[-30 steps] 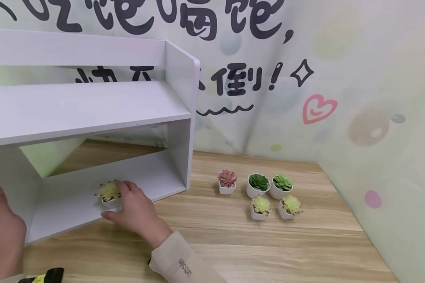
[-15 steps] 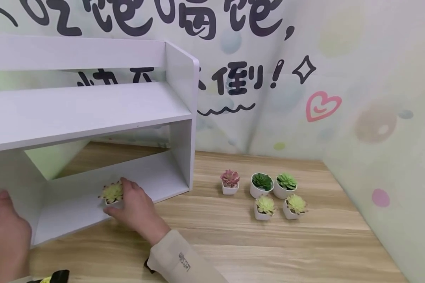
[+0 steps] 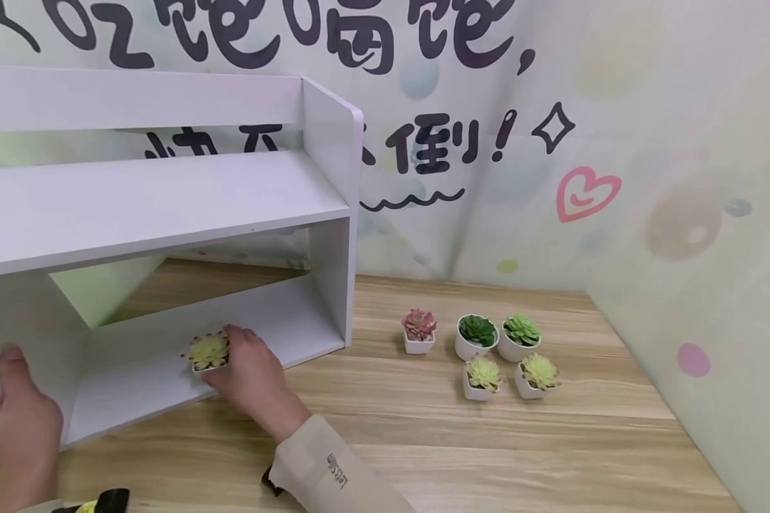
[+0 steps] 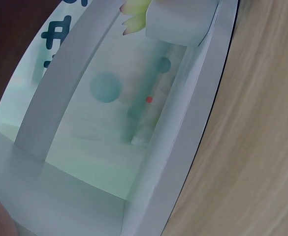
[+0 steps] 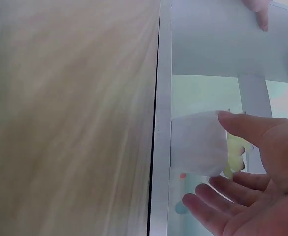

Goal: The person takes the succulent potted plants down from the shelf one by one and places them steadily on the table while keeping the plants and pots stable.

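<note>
A yellow-green succulent in a white pot stands near the front edge of the lower board inside a white shelf unit. My right hand holds the pot from the right side. In the right wrist view, thumb and fingers lie on opposite sides of the pot, with the other fingers loosely bent. My left hand grips the shelf's left side panel, its thumb flat on the inner face; its other fingers are mostly hidden. The left wrist view shows the same pot at the top.
Right of the shelf, on the wooden table, stand a pink succulent, a dark green one, a bright green one and two yellow-green ones, left and right. A printed wall covering rises behind.
The view has swung slightly, shifting shelf and plants a little rightward in frame. My right thumb has moved in closer along the pot. The left hand keeps its place on the panel.
</note>
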{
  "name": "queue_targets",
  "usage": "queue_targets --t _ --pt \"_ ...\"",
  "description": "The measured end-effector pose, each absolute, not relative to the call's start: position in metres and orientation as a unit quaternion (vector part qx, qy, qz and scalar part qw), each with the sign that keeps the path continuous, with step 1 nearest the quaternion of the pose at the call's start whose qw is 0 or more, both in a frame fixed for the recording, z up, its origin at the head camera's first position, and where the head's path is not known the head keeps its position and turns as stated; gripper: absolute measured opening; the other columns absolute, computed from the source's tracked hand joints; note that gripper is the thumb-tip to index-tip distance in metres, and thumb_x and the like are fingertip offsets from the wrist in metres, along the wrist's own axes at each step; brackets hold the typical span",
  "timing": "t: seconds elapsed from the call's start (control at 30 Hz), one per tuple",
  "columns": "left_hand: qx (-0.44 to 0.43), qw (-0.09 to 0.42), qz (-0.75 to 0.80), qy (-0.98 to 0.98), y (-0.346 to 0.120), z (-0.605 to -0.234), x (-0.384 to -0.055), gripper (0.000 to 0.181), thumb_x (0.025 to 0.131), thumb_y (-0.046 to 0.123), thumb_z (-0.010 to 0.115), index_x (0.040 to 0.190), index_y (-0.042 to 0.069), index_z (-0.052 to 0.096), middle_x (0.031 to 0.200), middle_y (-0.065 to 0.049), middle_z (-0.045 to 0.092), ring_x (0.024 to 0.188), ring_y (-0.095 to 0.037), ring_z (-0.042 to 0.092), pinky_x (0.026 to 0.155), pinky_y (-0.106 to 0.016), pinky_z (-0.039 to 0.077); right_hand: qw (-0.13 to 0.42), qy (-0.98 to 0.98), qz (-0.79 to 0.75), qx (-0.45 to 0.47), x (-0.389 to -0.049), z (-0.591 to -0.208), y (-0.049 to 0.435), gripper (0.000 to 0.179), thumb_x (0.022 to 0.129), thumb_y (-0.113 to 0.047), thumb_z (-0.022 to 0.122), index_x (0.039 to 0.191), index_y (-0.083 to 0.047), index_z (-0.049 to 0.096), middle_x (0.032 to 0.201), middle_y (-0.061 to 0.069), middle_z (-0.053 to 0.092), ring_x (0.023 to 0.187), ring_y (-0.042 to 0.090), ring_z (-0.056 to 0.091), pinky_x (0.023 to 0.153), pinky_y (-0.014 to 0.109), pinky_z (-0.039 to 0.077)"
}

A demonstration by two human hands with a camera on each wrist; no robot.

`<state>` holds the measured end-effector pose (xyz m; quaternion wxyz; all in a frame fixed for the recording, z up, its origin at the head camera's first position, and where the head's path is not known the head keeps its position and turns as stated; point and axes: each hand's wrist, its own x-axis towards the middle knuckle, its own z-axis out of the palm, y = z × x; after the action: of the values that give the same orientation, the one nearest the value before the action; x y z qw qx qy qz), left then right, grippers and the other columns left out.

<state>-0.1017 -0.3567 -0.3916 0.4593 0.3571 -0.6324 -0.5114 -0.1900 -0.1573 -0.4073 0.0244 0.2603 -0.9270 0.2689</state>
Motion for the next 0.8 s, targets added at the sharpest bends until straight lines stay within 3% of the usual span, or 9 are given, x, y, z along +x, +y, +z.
queue_targets --t 0.2,0.3,0.43,0.7,0.8 --pt "0.351 0.487 -0.500 -0.624 -0.354 -0.393 -0.106 0.054 0.105 0.035 0.049 0.155 0.025 0.033 0.134 0.018 0.048 0.125 0.002 0.047 0.115 -0.020 0.032 0.018 -0.928 0.262 0.262 -0.191 -0.410 -0.158 0.067 0.085 -0.043 0.080 0.142 -0.019 0.054 0.129 -0.009 0.066 0.108 0.000 0.063 0.085 0.012 0.049" --pt "0.339 0.499 -0.484 -0.634 -0.354 -0.393 -0.106 0.057 0.104 0.035 0.050 0.157 0.022 0.031 0.147 0.012 0.045 0.135 -0.003 0.042 0.118 -0.018 0.026 0.034 -0.929 0.246 0.273 -0.192 -0.412 -0.158 0.061 0.086 -0.040 0.080 0.139 -0.019 0.057 0.127 -0.009 0.067 0.107 -0.001 0.064 0.085 0.011 0.050" --pt "0.327 0.511 -0.455 -0.652 -0.357 -0.394 -0.106 0.061 0.105 0.036 0.048 0.159 0.019 0.026 0.163 0.004 0.030 0.145 -0.004 0.030 0.120 -0.016 0.017 0.036 -0.928 0.248 0.275 -0.192 -0.412 -0.156 0.058 0.085 -0.037 0.082 0.135 -0.019 0.060 0.125 -0.009 0.068 0.108 0.000 0.065 0.086 0.011 0.050" --pt "0.359 0.456 -0.509 -0.635 -0.361 -0.394 -0.101 0.063 0.105 0.039 0.045 0.160 0.024 0.019 0.163 0.006 0.028 0.146 -0.003 0.027 0.123 -0.016 0.013 0.028 -0.934 0.249 0.253 -0.192 -0.407 -0.150 0.059 0.081 -0.038 0.085 0.130 -0.017 0.061 0.117 -0.007 0.069 0.098 0.002 0.066 0.079 0.013 0.052" --pt "0.377 0.434 -0.520 -0.631 -0.361 -0.396 -0.100 0.061 0.105 0.040 0.044 0.159 0.028 0.020 0.150 0.013 0.038 0.138 0.000 0.036 0.121 -0.018 0.019 0.020 -0.937 0.247 0.247 -0.193 -0.406 -0.147 0.066 0.080 -0.040 0.086 0.134 -0.016 0.058 0.119 -0.005 0.069 0.098 0.003 0.066 0.080 0.013 0.052"
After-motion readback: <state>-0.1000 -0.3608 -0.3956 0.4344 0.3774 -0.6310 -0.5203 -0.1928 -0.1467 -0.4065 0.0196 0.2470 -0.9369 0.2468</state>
